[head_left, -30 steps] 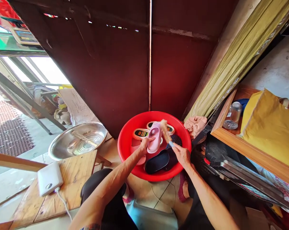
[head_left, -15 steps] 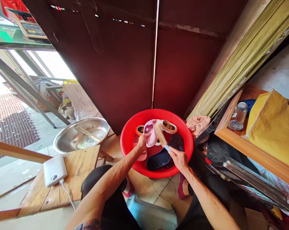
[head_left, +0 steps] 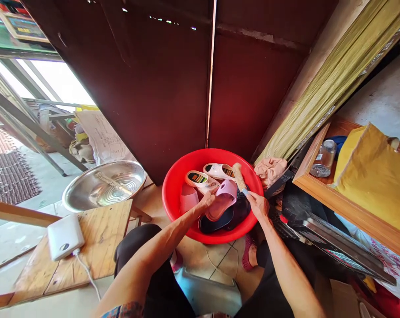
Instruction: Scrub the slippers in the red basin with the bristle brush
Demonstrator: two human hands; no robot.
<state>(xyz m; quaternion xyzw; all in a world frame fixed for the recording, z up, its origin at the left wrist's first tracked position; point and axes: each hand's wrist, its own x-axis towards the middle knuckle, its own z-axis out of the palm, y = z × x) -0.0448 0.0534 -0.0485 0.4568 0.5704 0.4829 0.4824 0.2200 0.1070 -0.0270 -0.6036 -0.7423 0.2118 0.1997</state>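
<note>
Over a red basin [head_left: 173, 176], my left hand [head_left: 209, 201] is closed on a pink slipper [head_left: 227, 191], its sole tilted toward me. My right hand [head_left: 258, 206] grips the pale blue end of a scrubbing brush [head_left: 239, 176]. The brush head points up and away, just right of the slipper and apart from it. Inside the basin lie two white shoes [head_left: 200, 178] with dark patterned insoles, a second pink slipper [head_left: 188, 201] at the left, and dark slippers [head_left: 216, 223] beneath the held one, partly hidden.
A steel basin [head_left: 84, 187] holding a long pale object stands to the left. Nearer is a wooden stool [head_left: 100, 247] with a white power bank [head_left: 65, 237] and cable. A dark red door [head_left: 160, 88] rises behind; a wooden shelf [head_left: 319, 198] is at the right.
The pink slipper has been turned and brought nearer to me, toward the right. The brush has swung off it to the right, head now upward. The view has shifted slightly.
</note>
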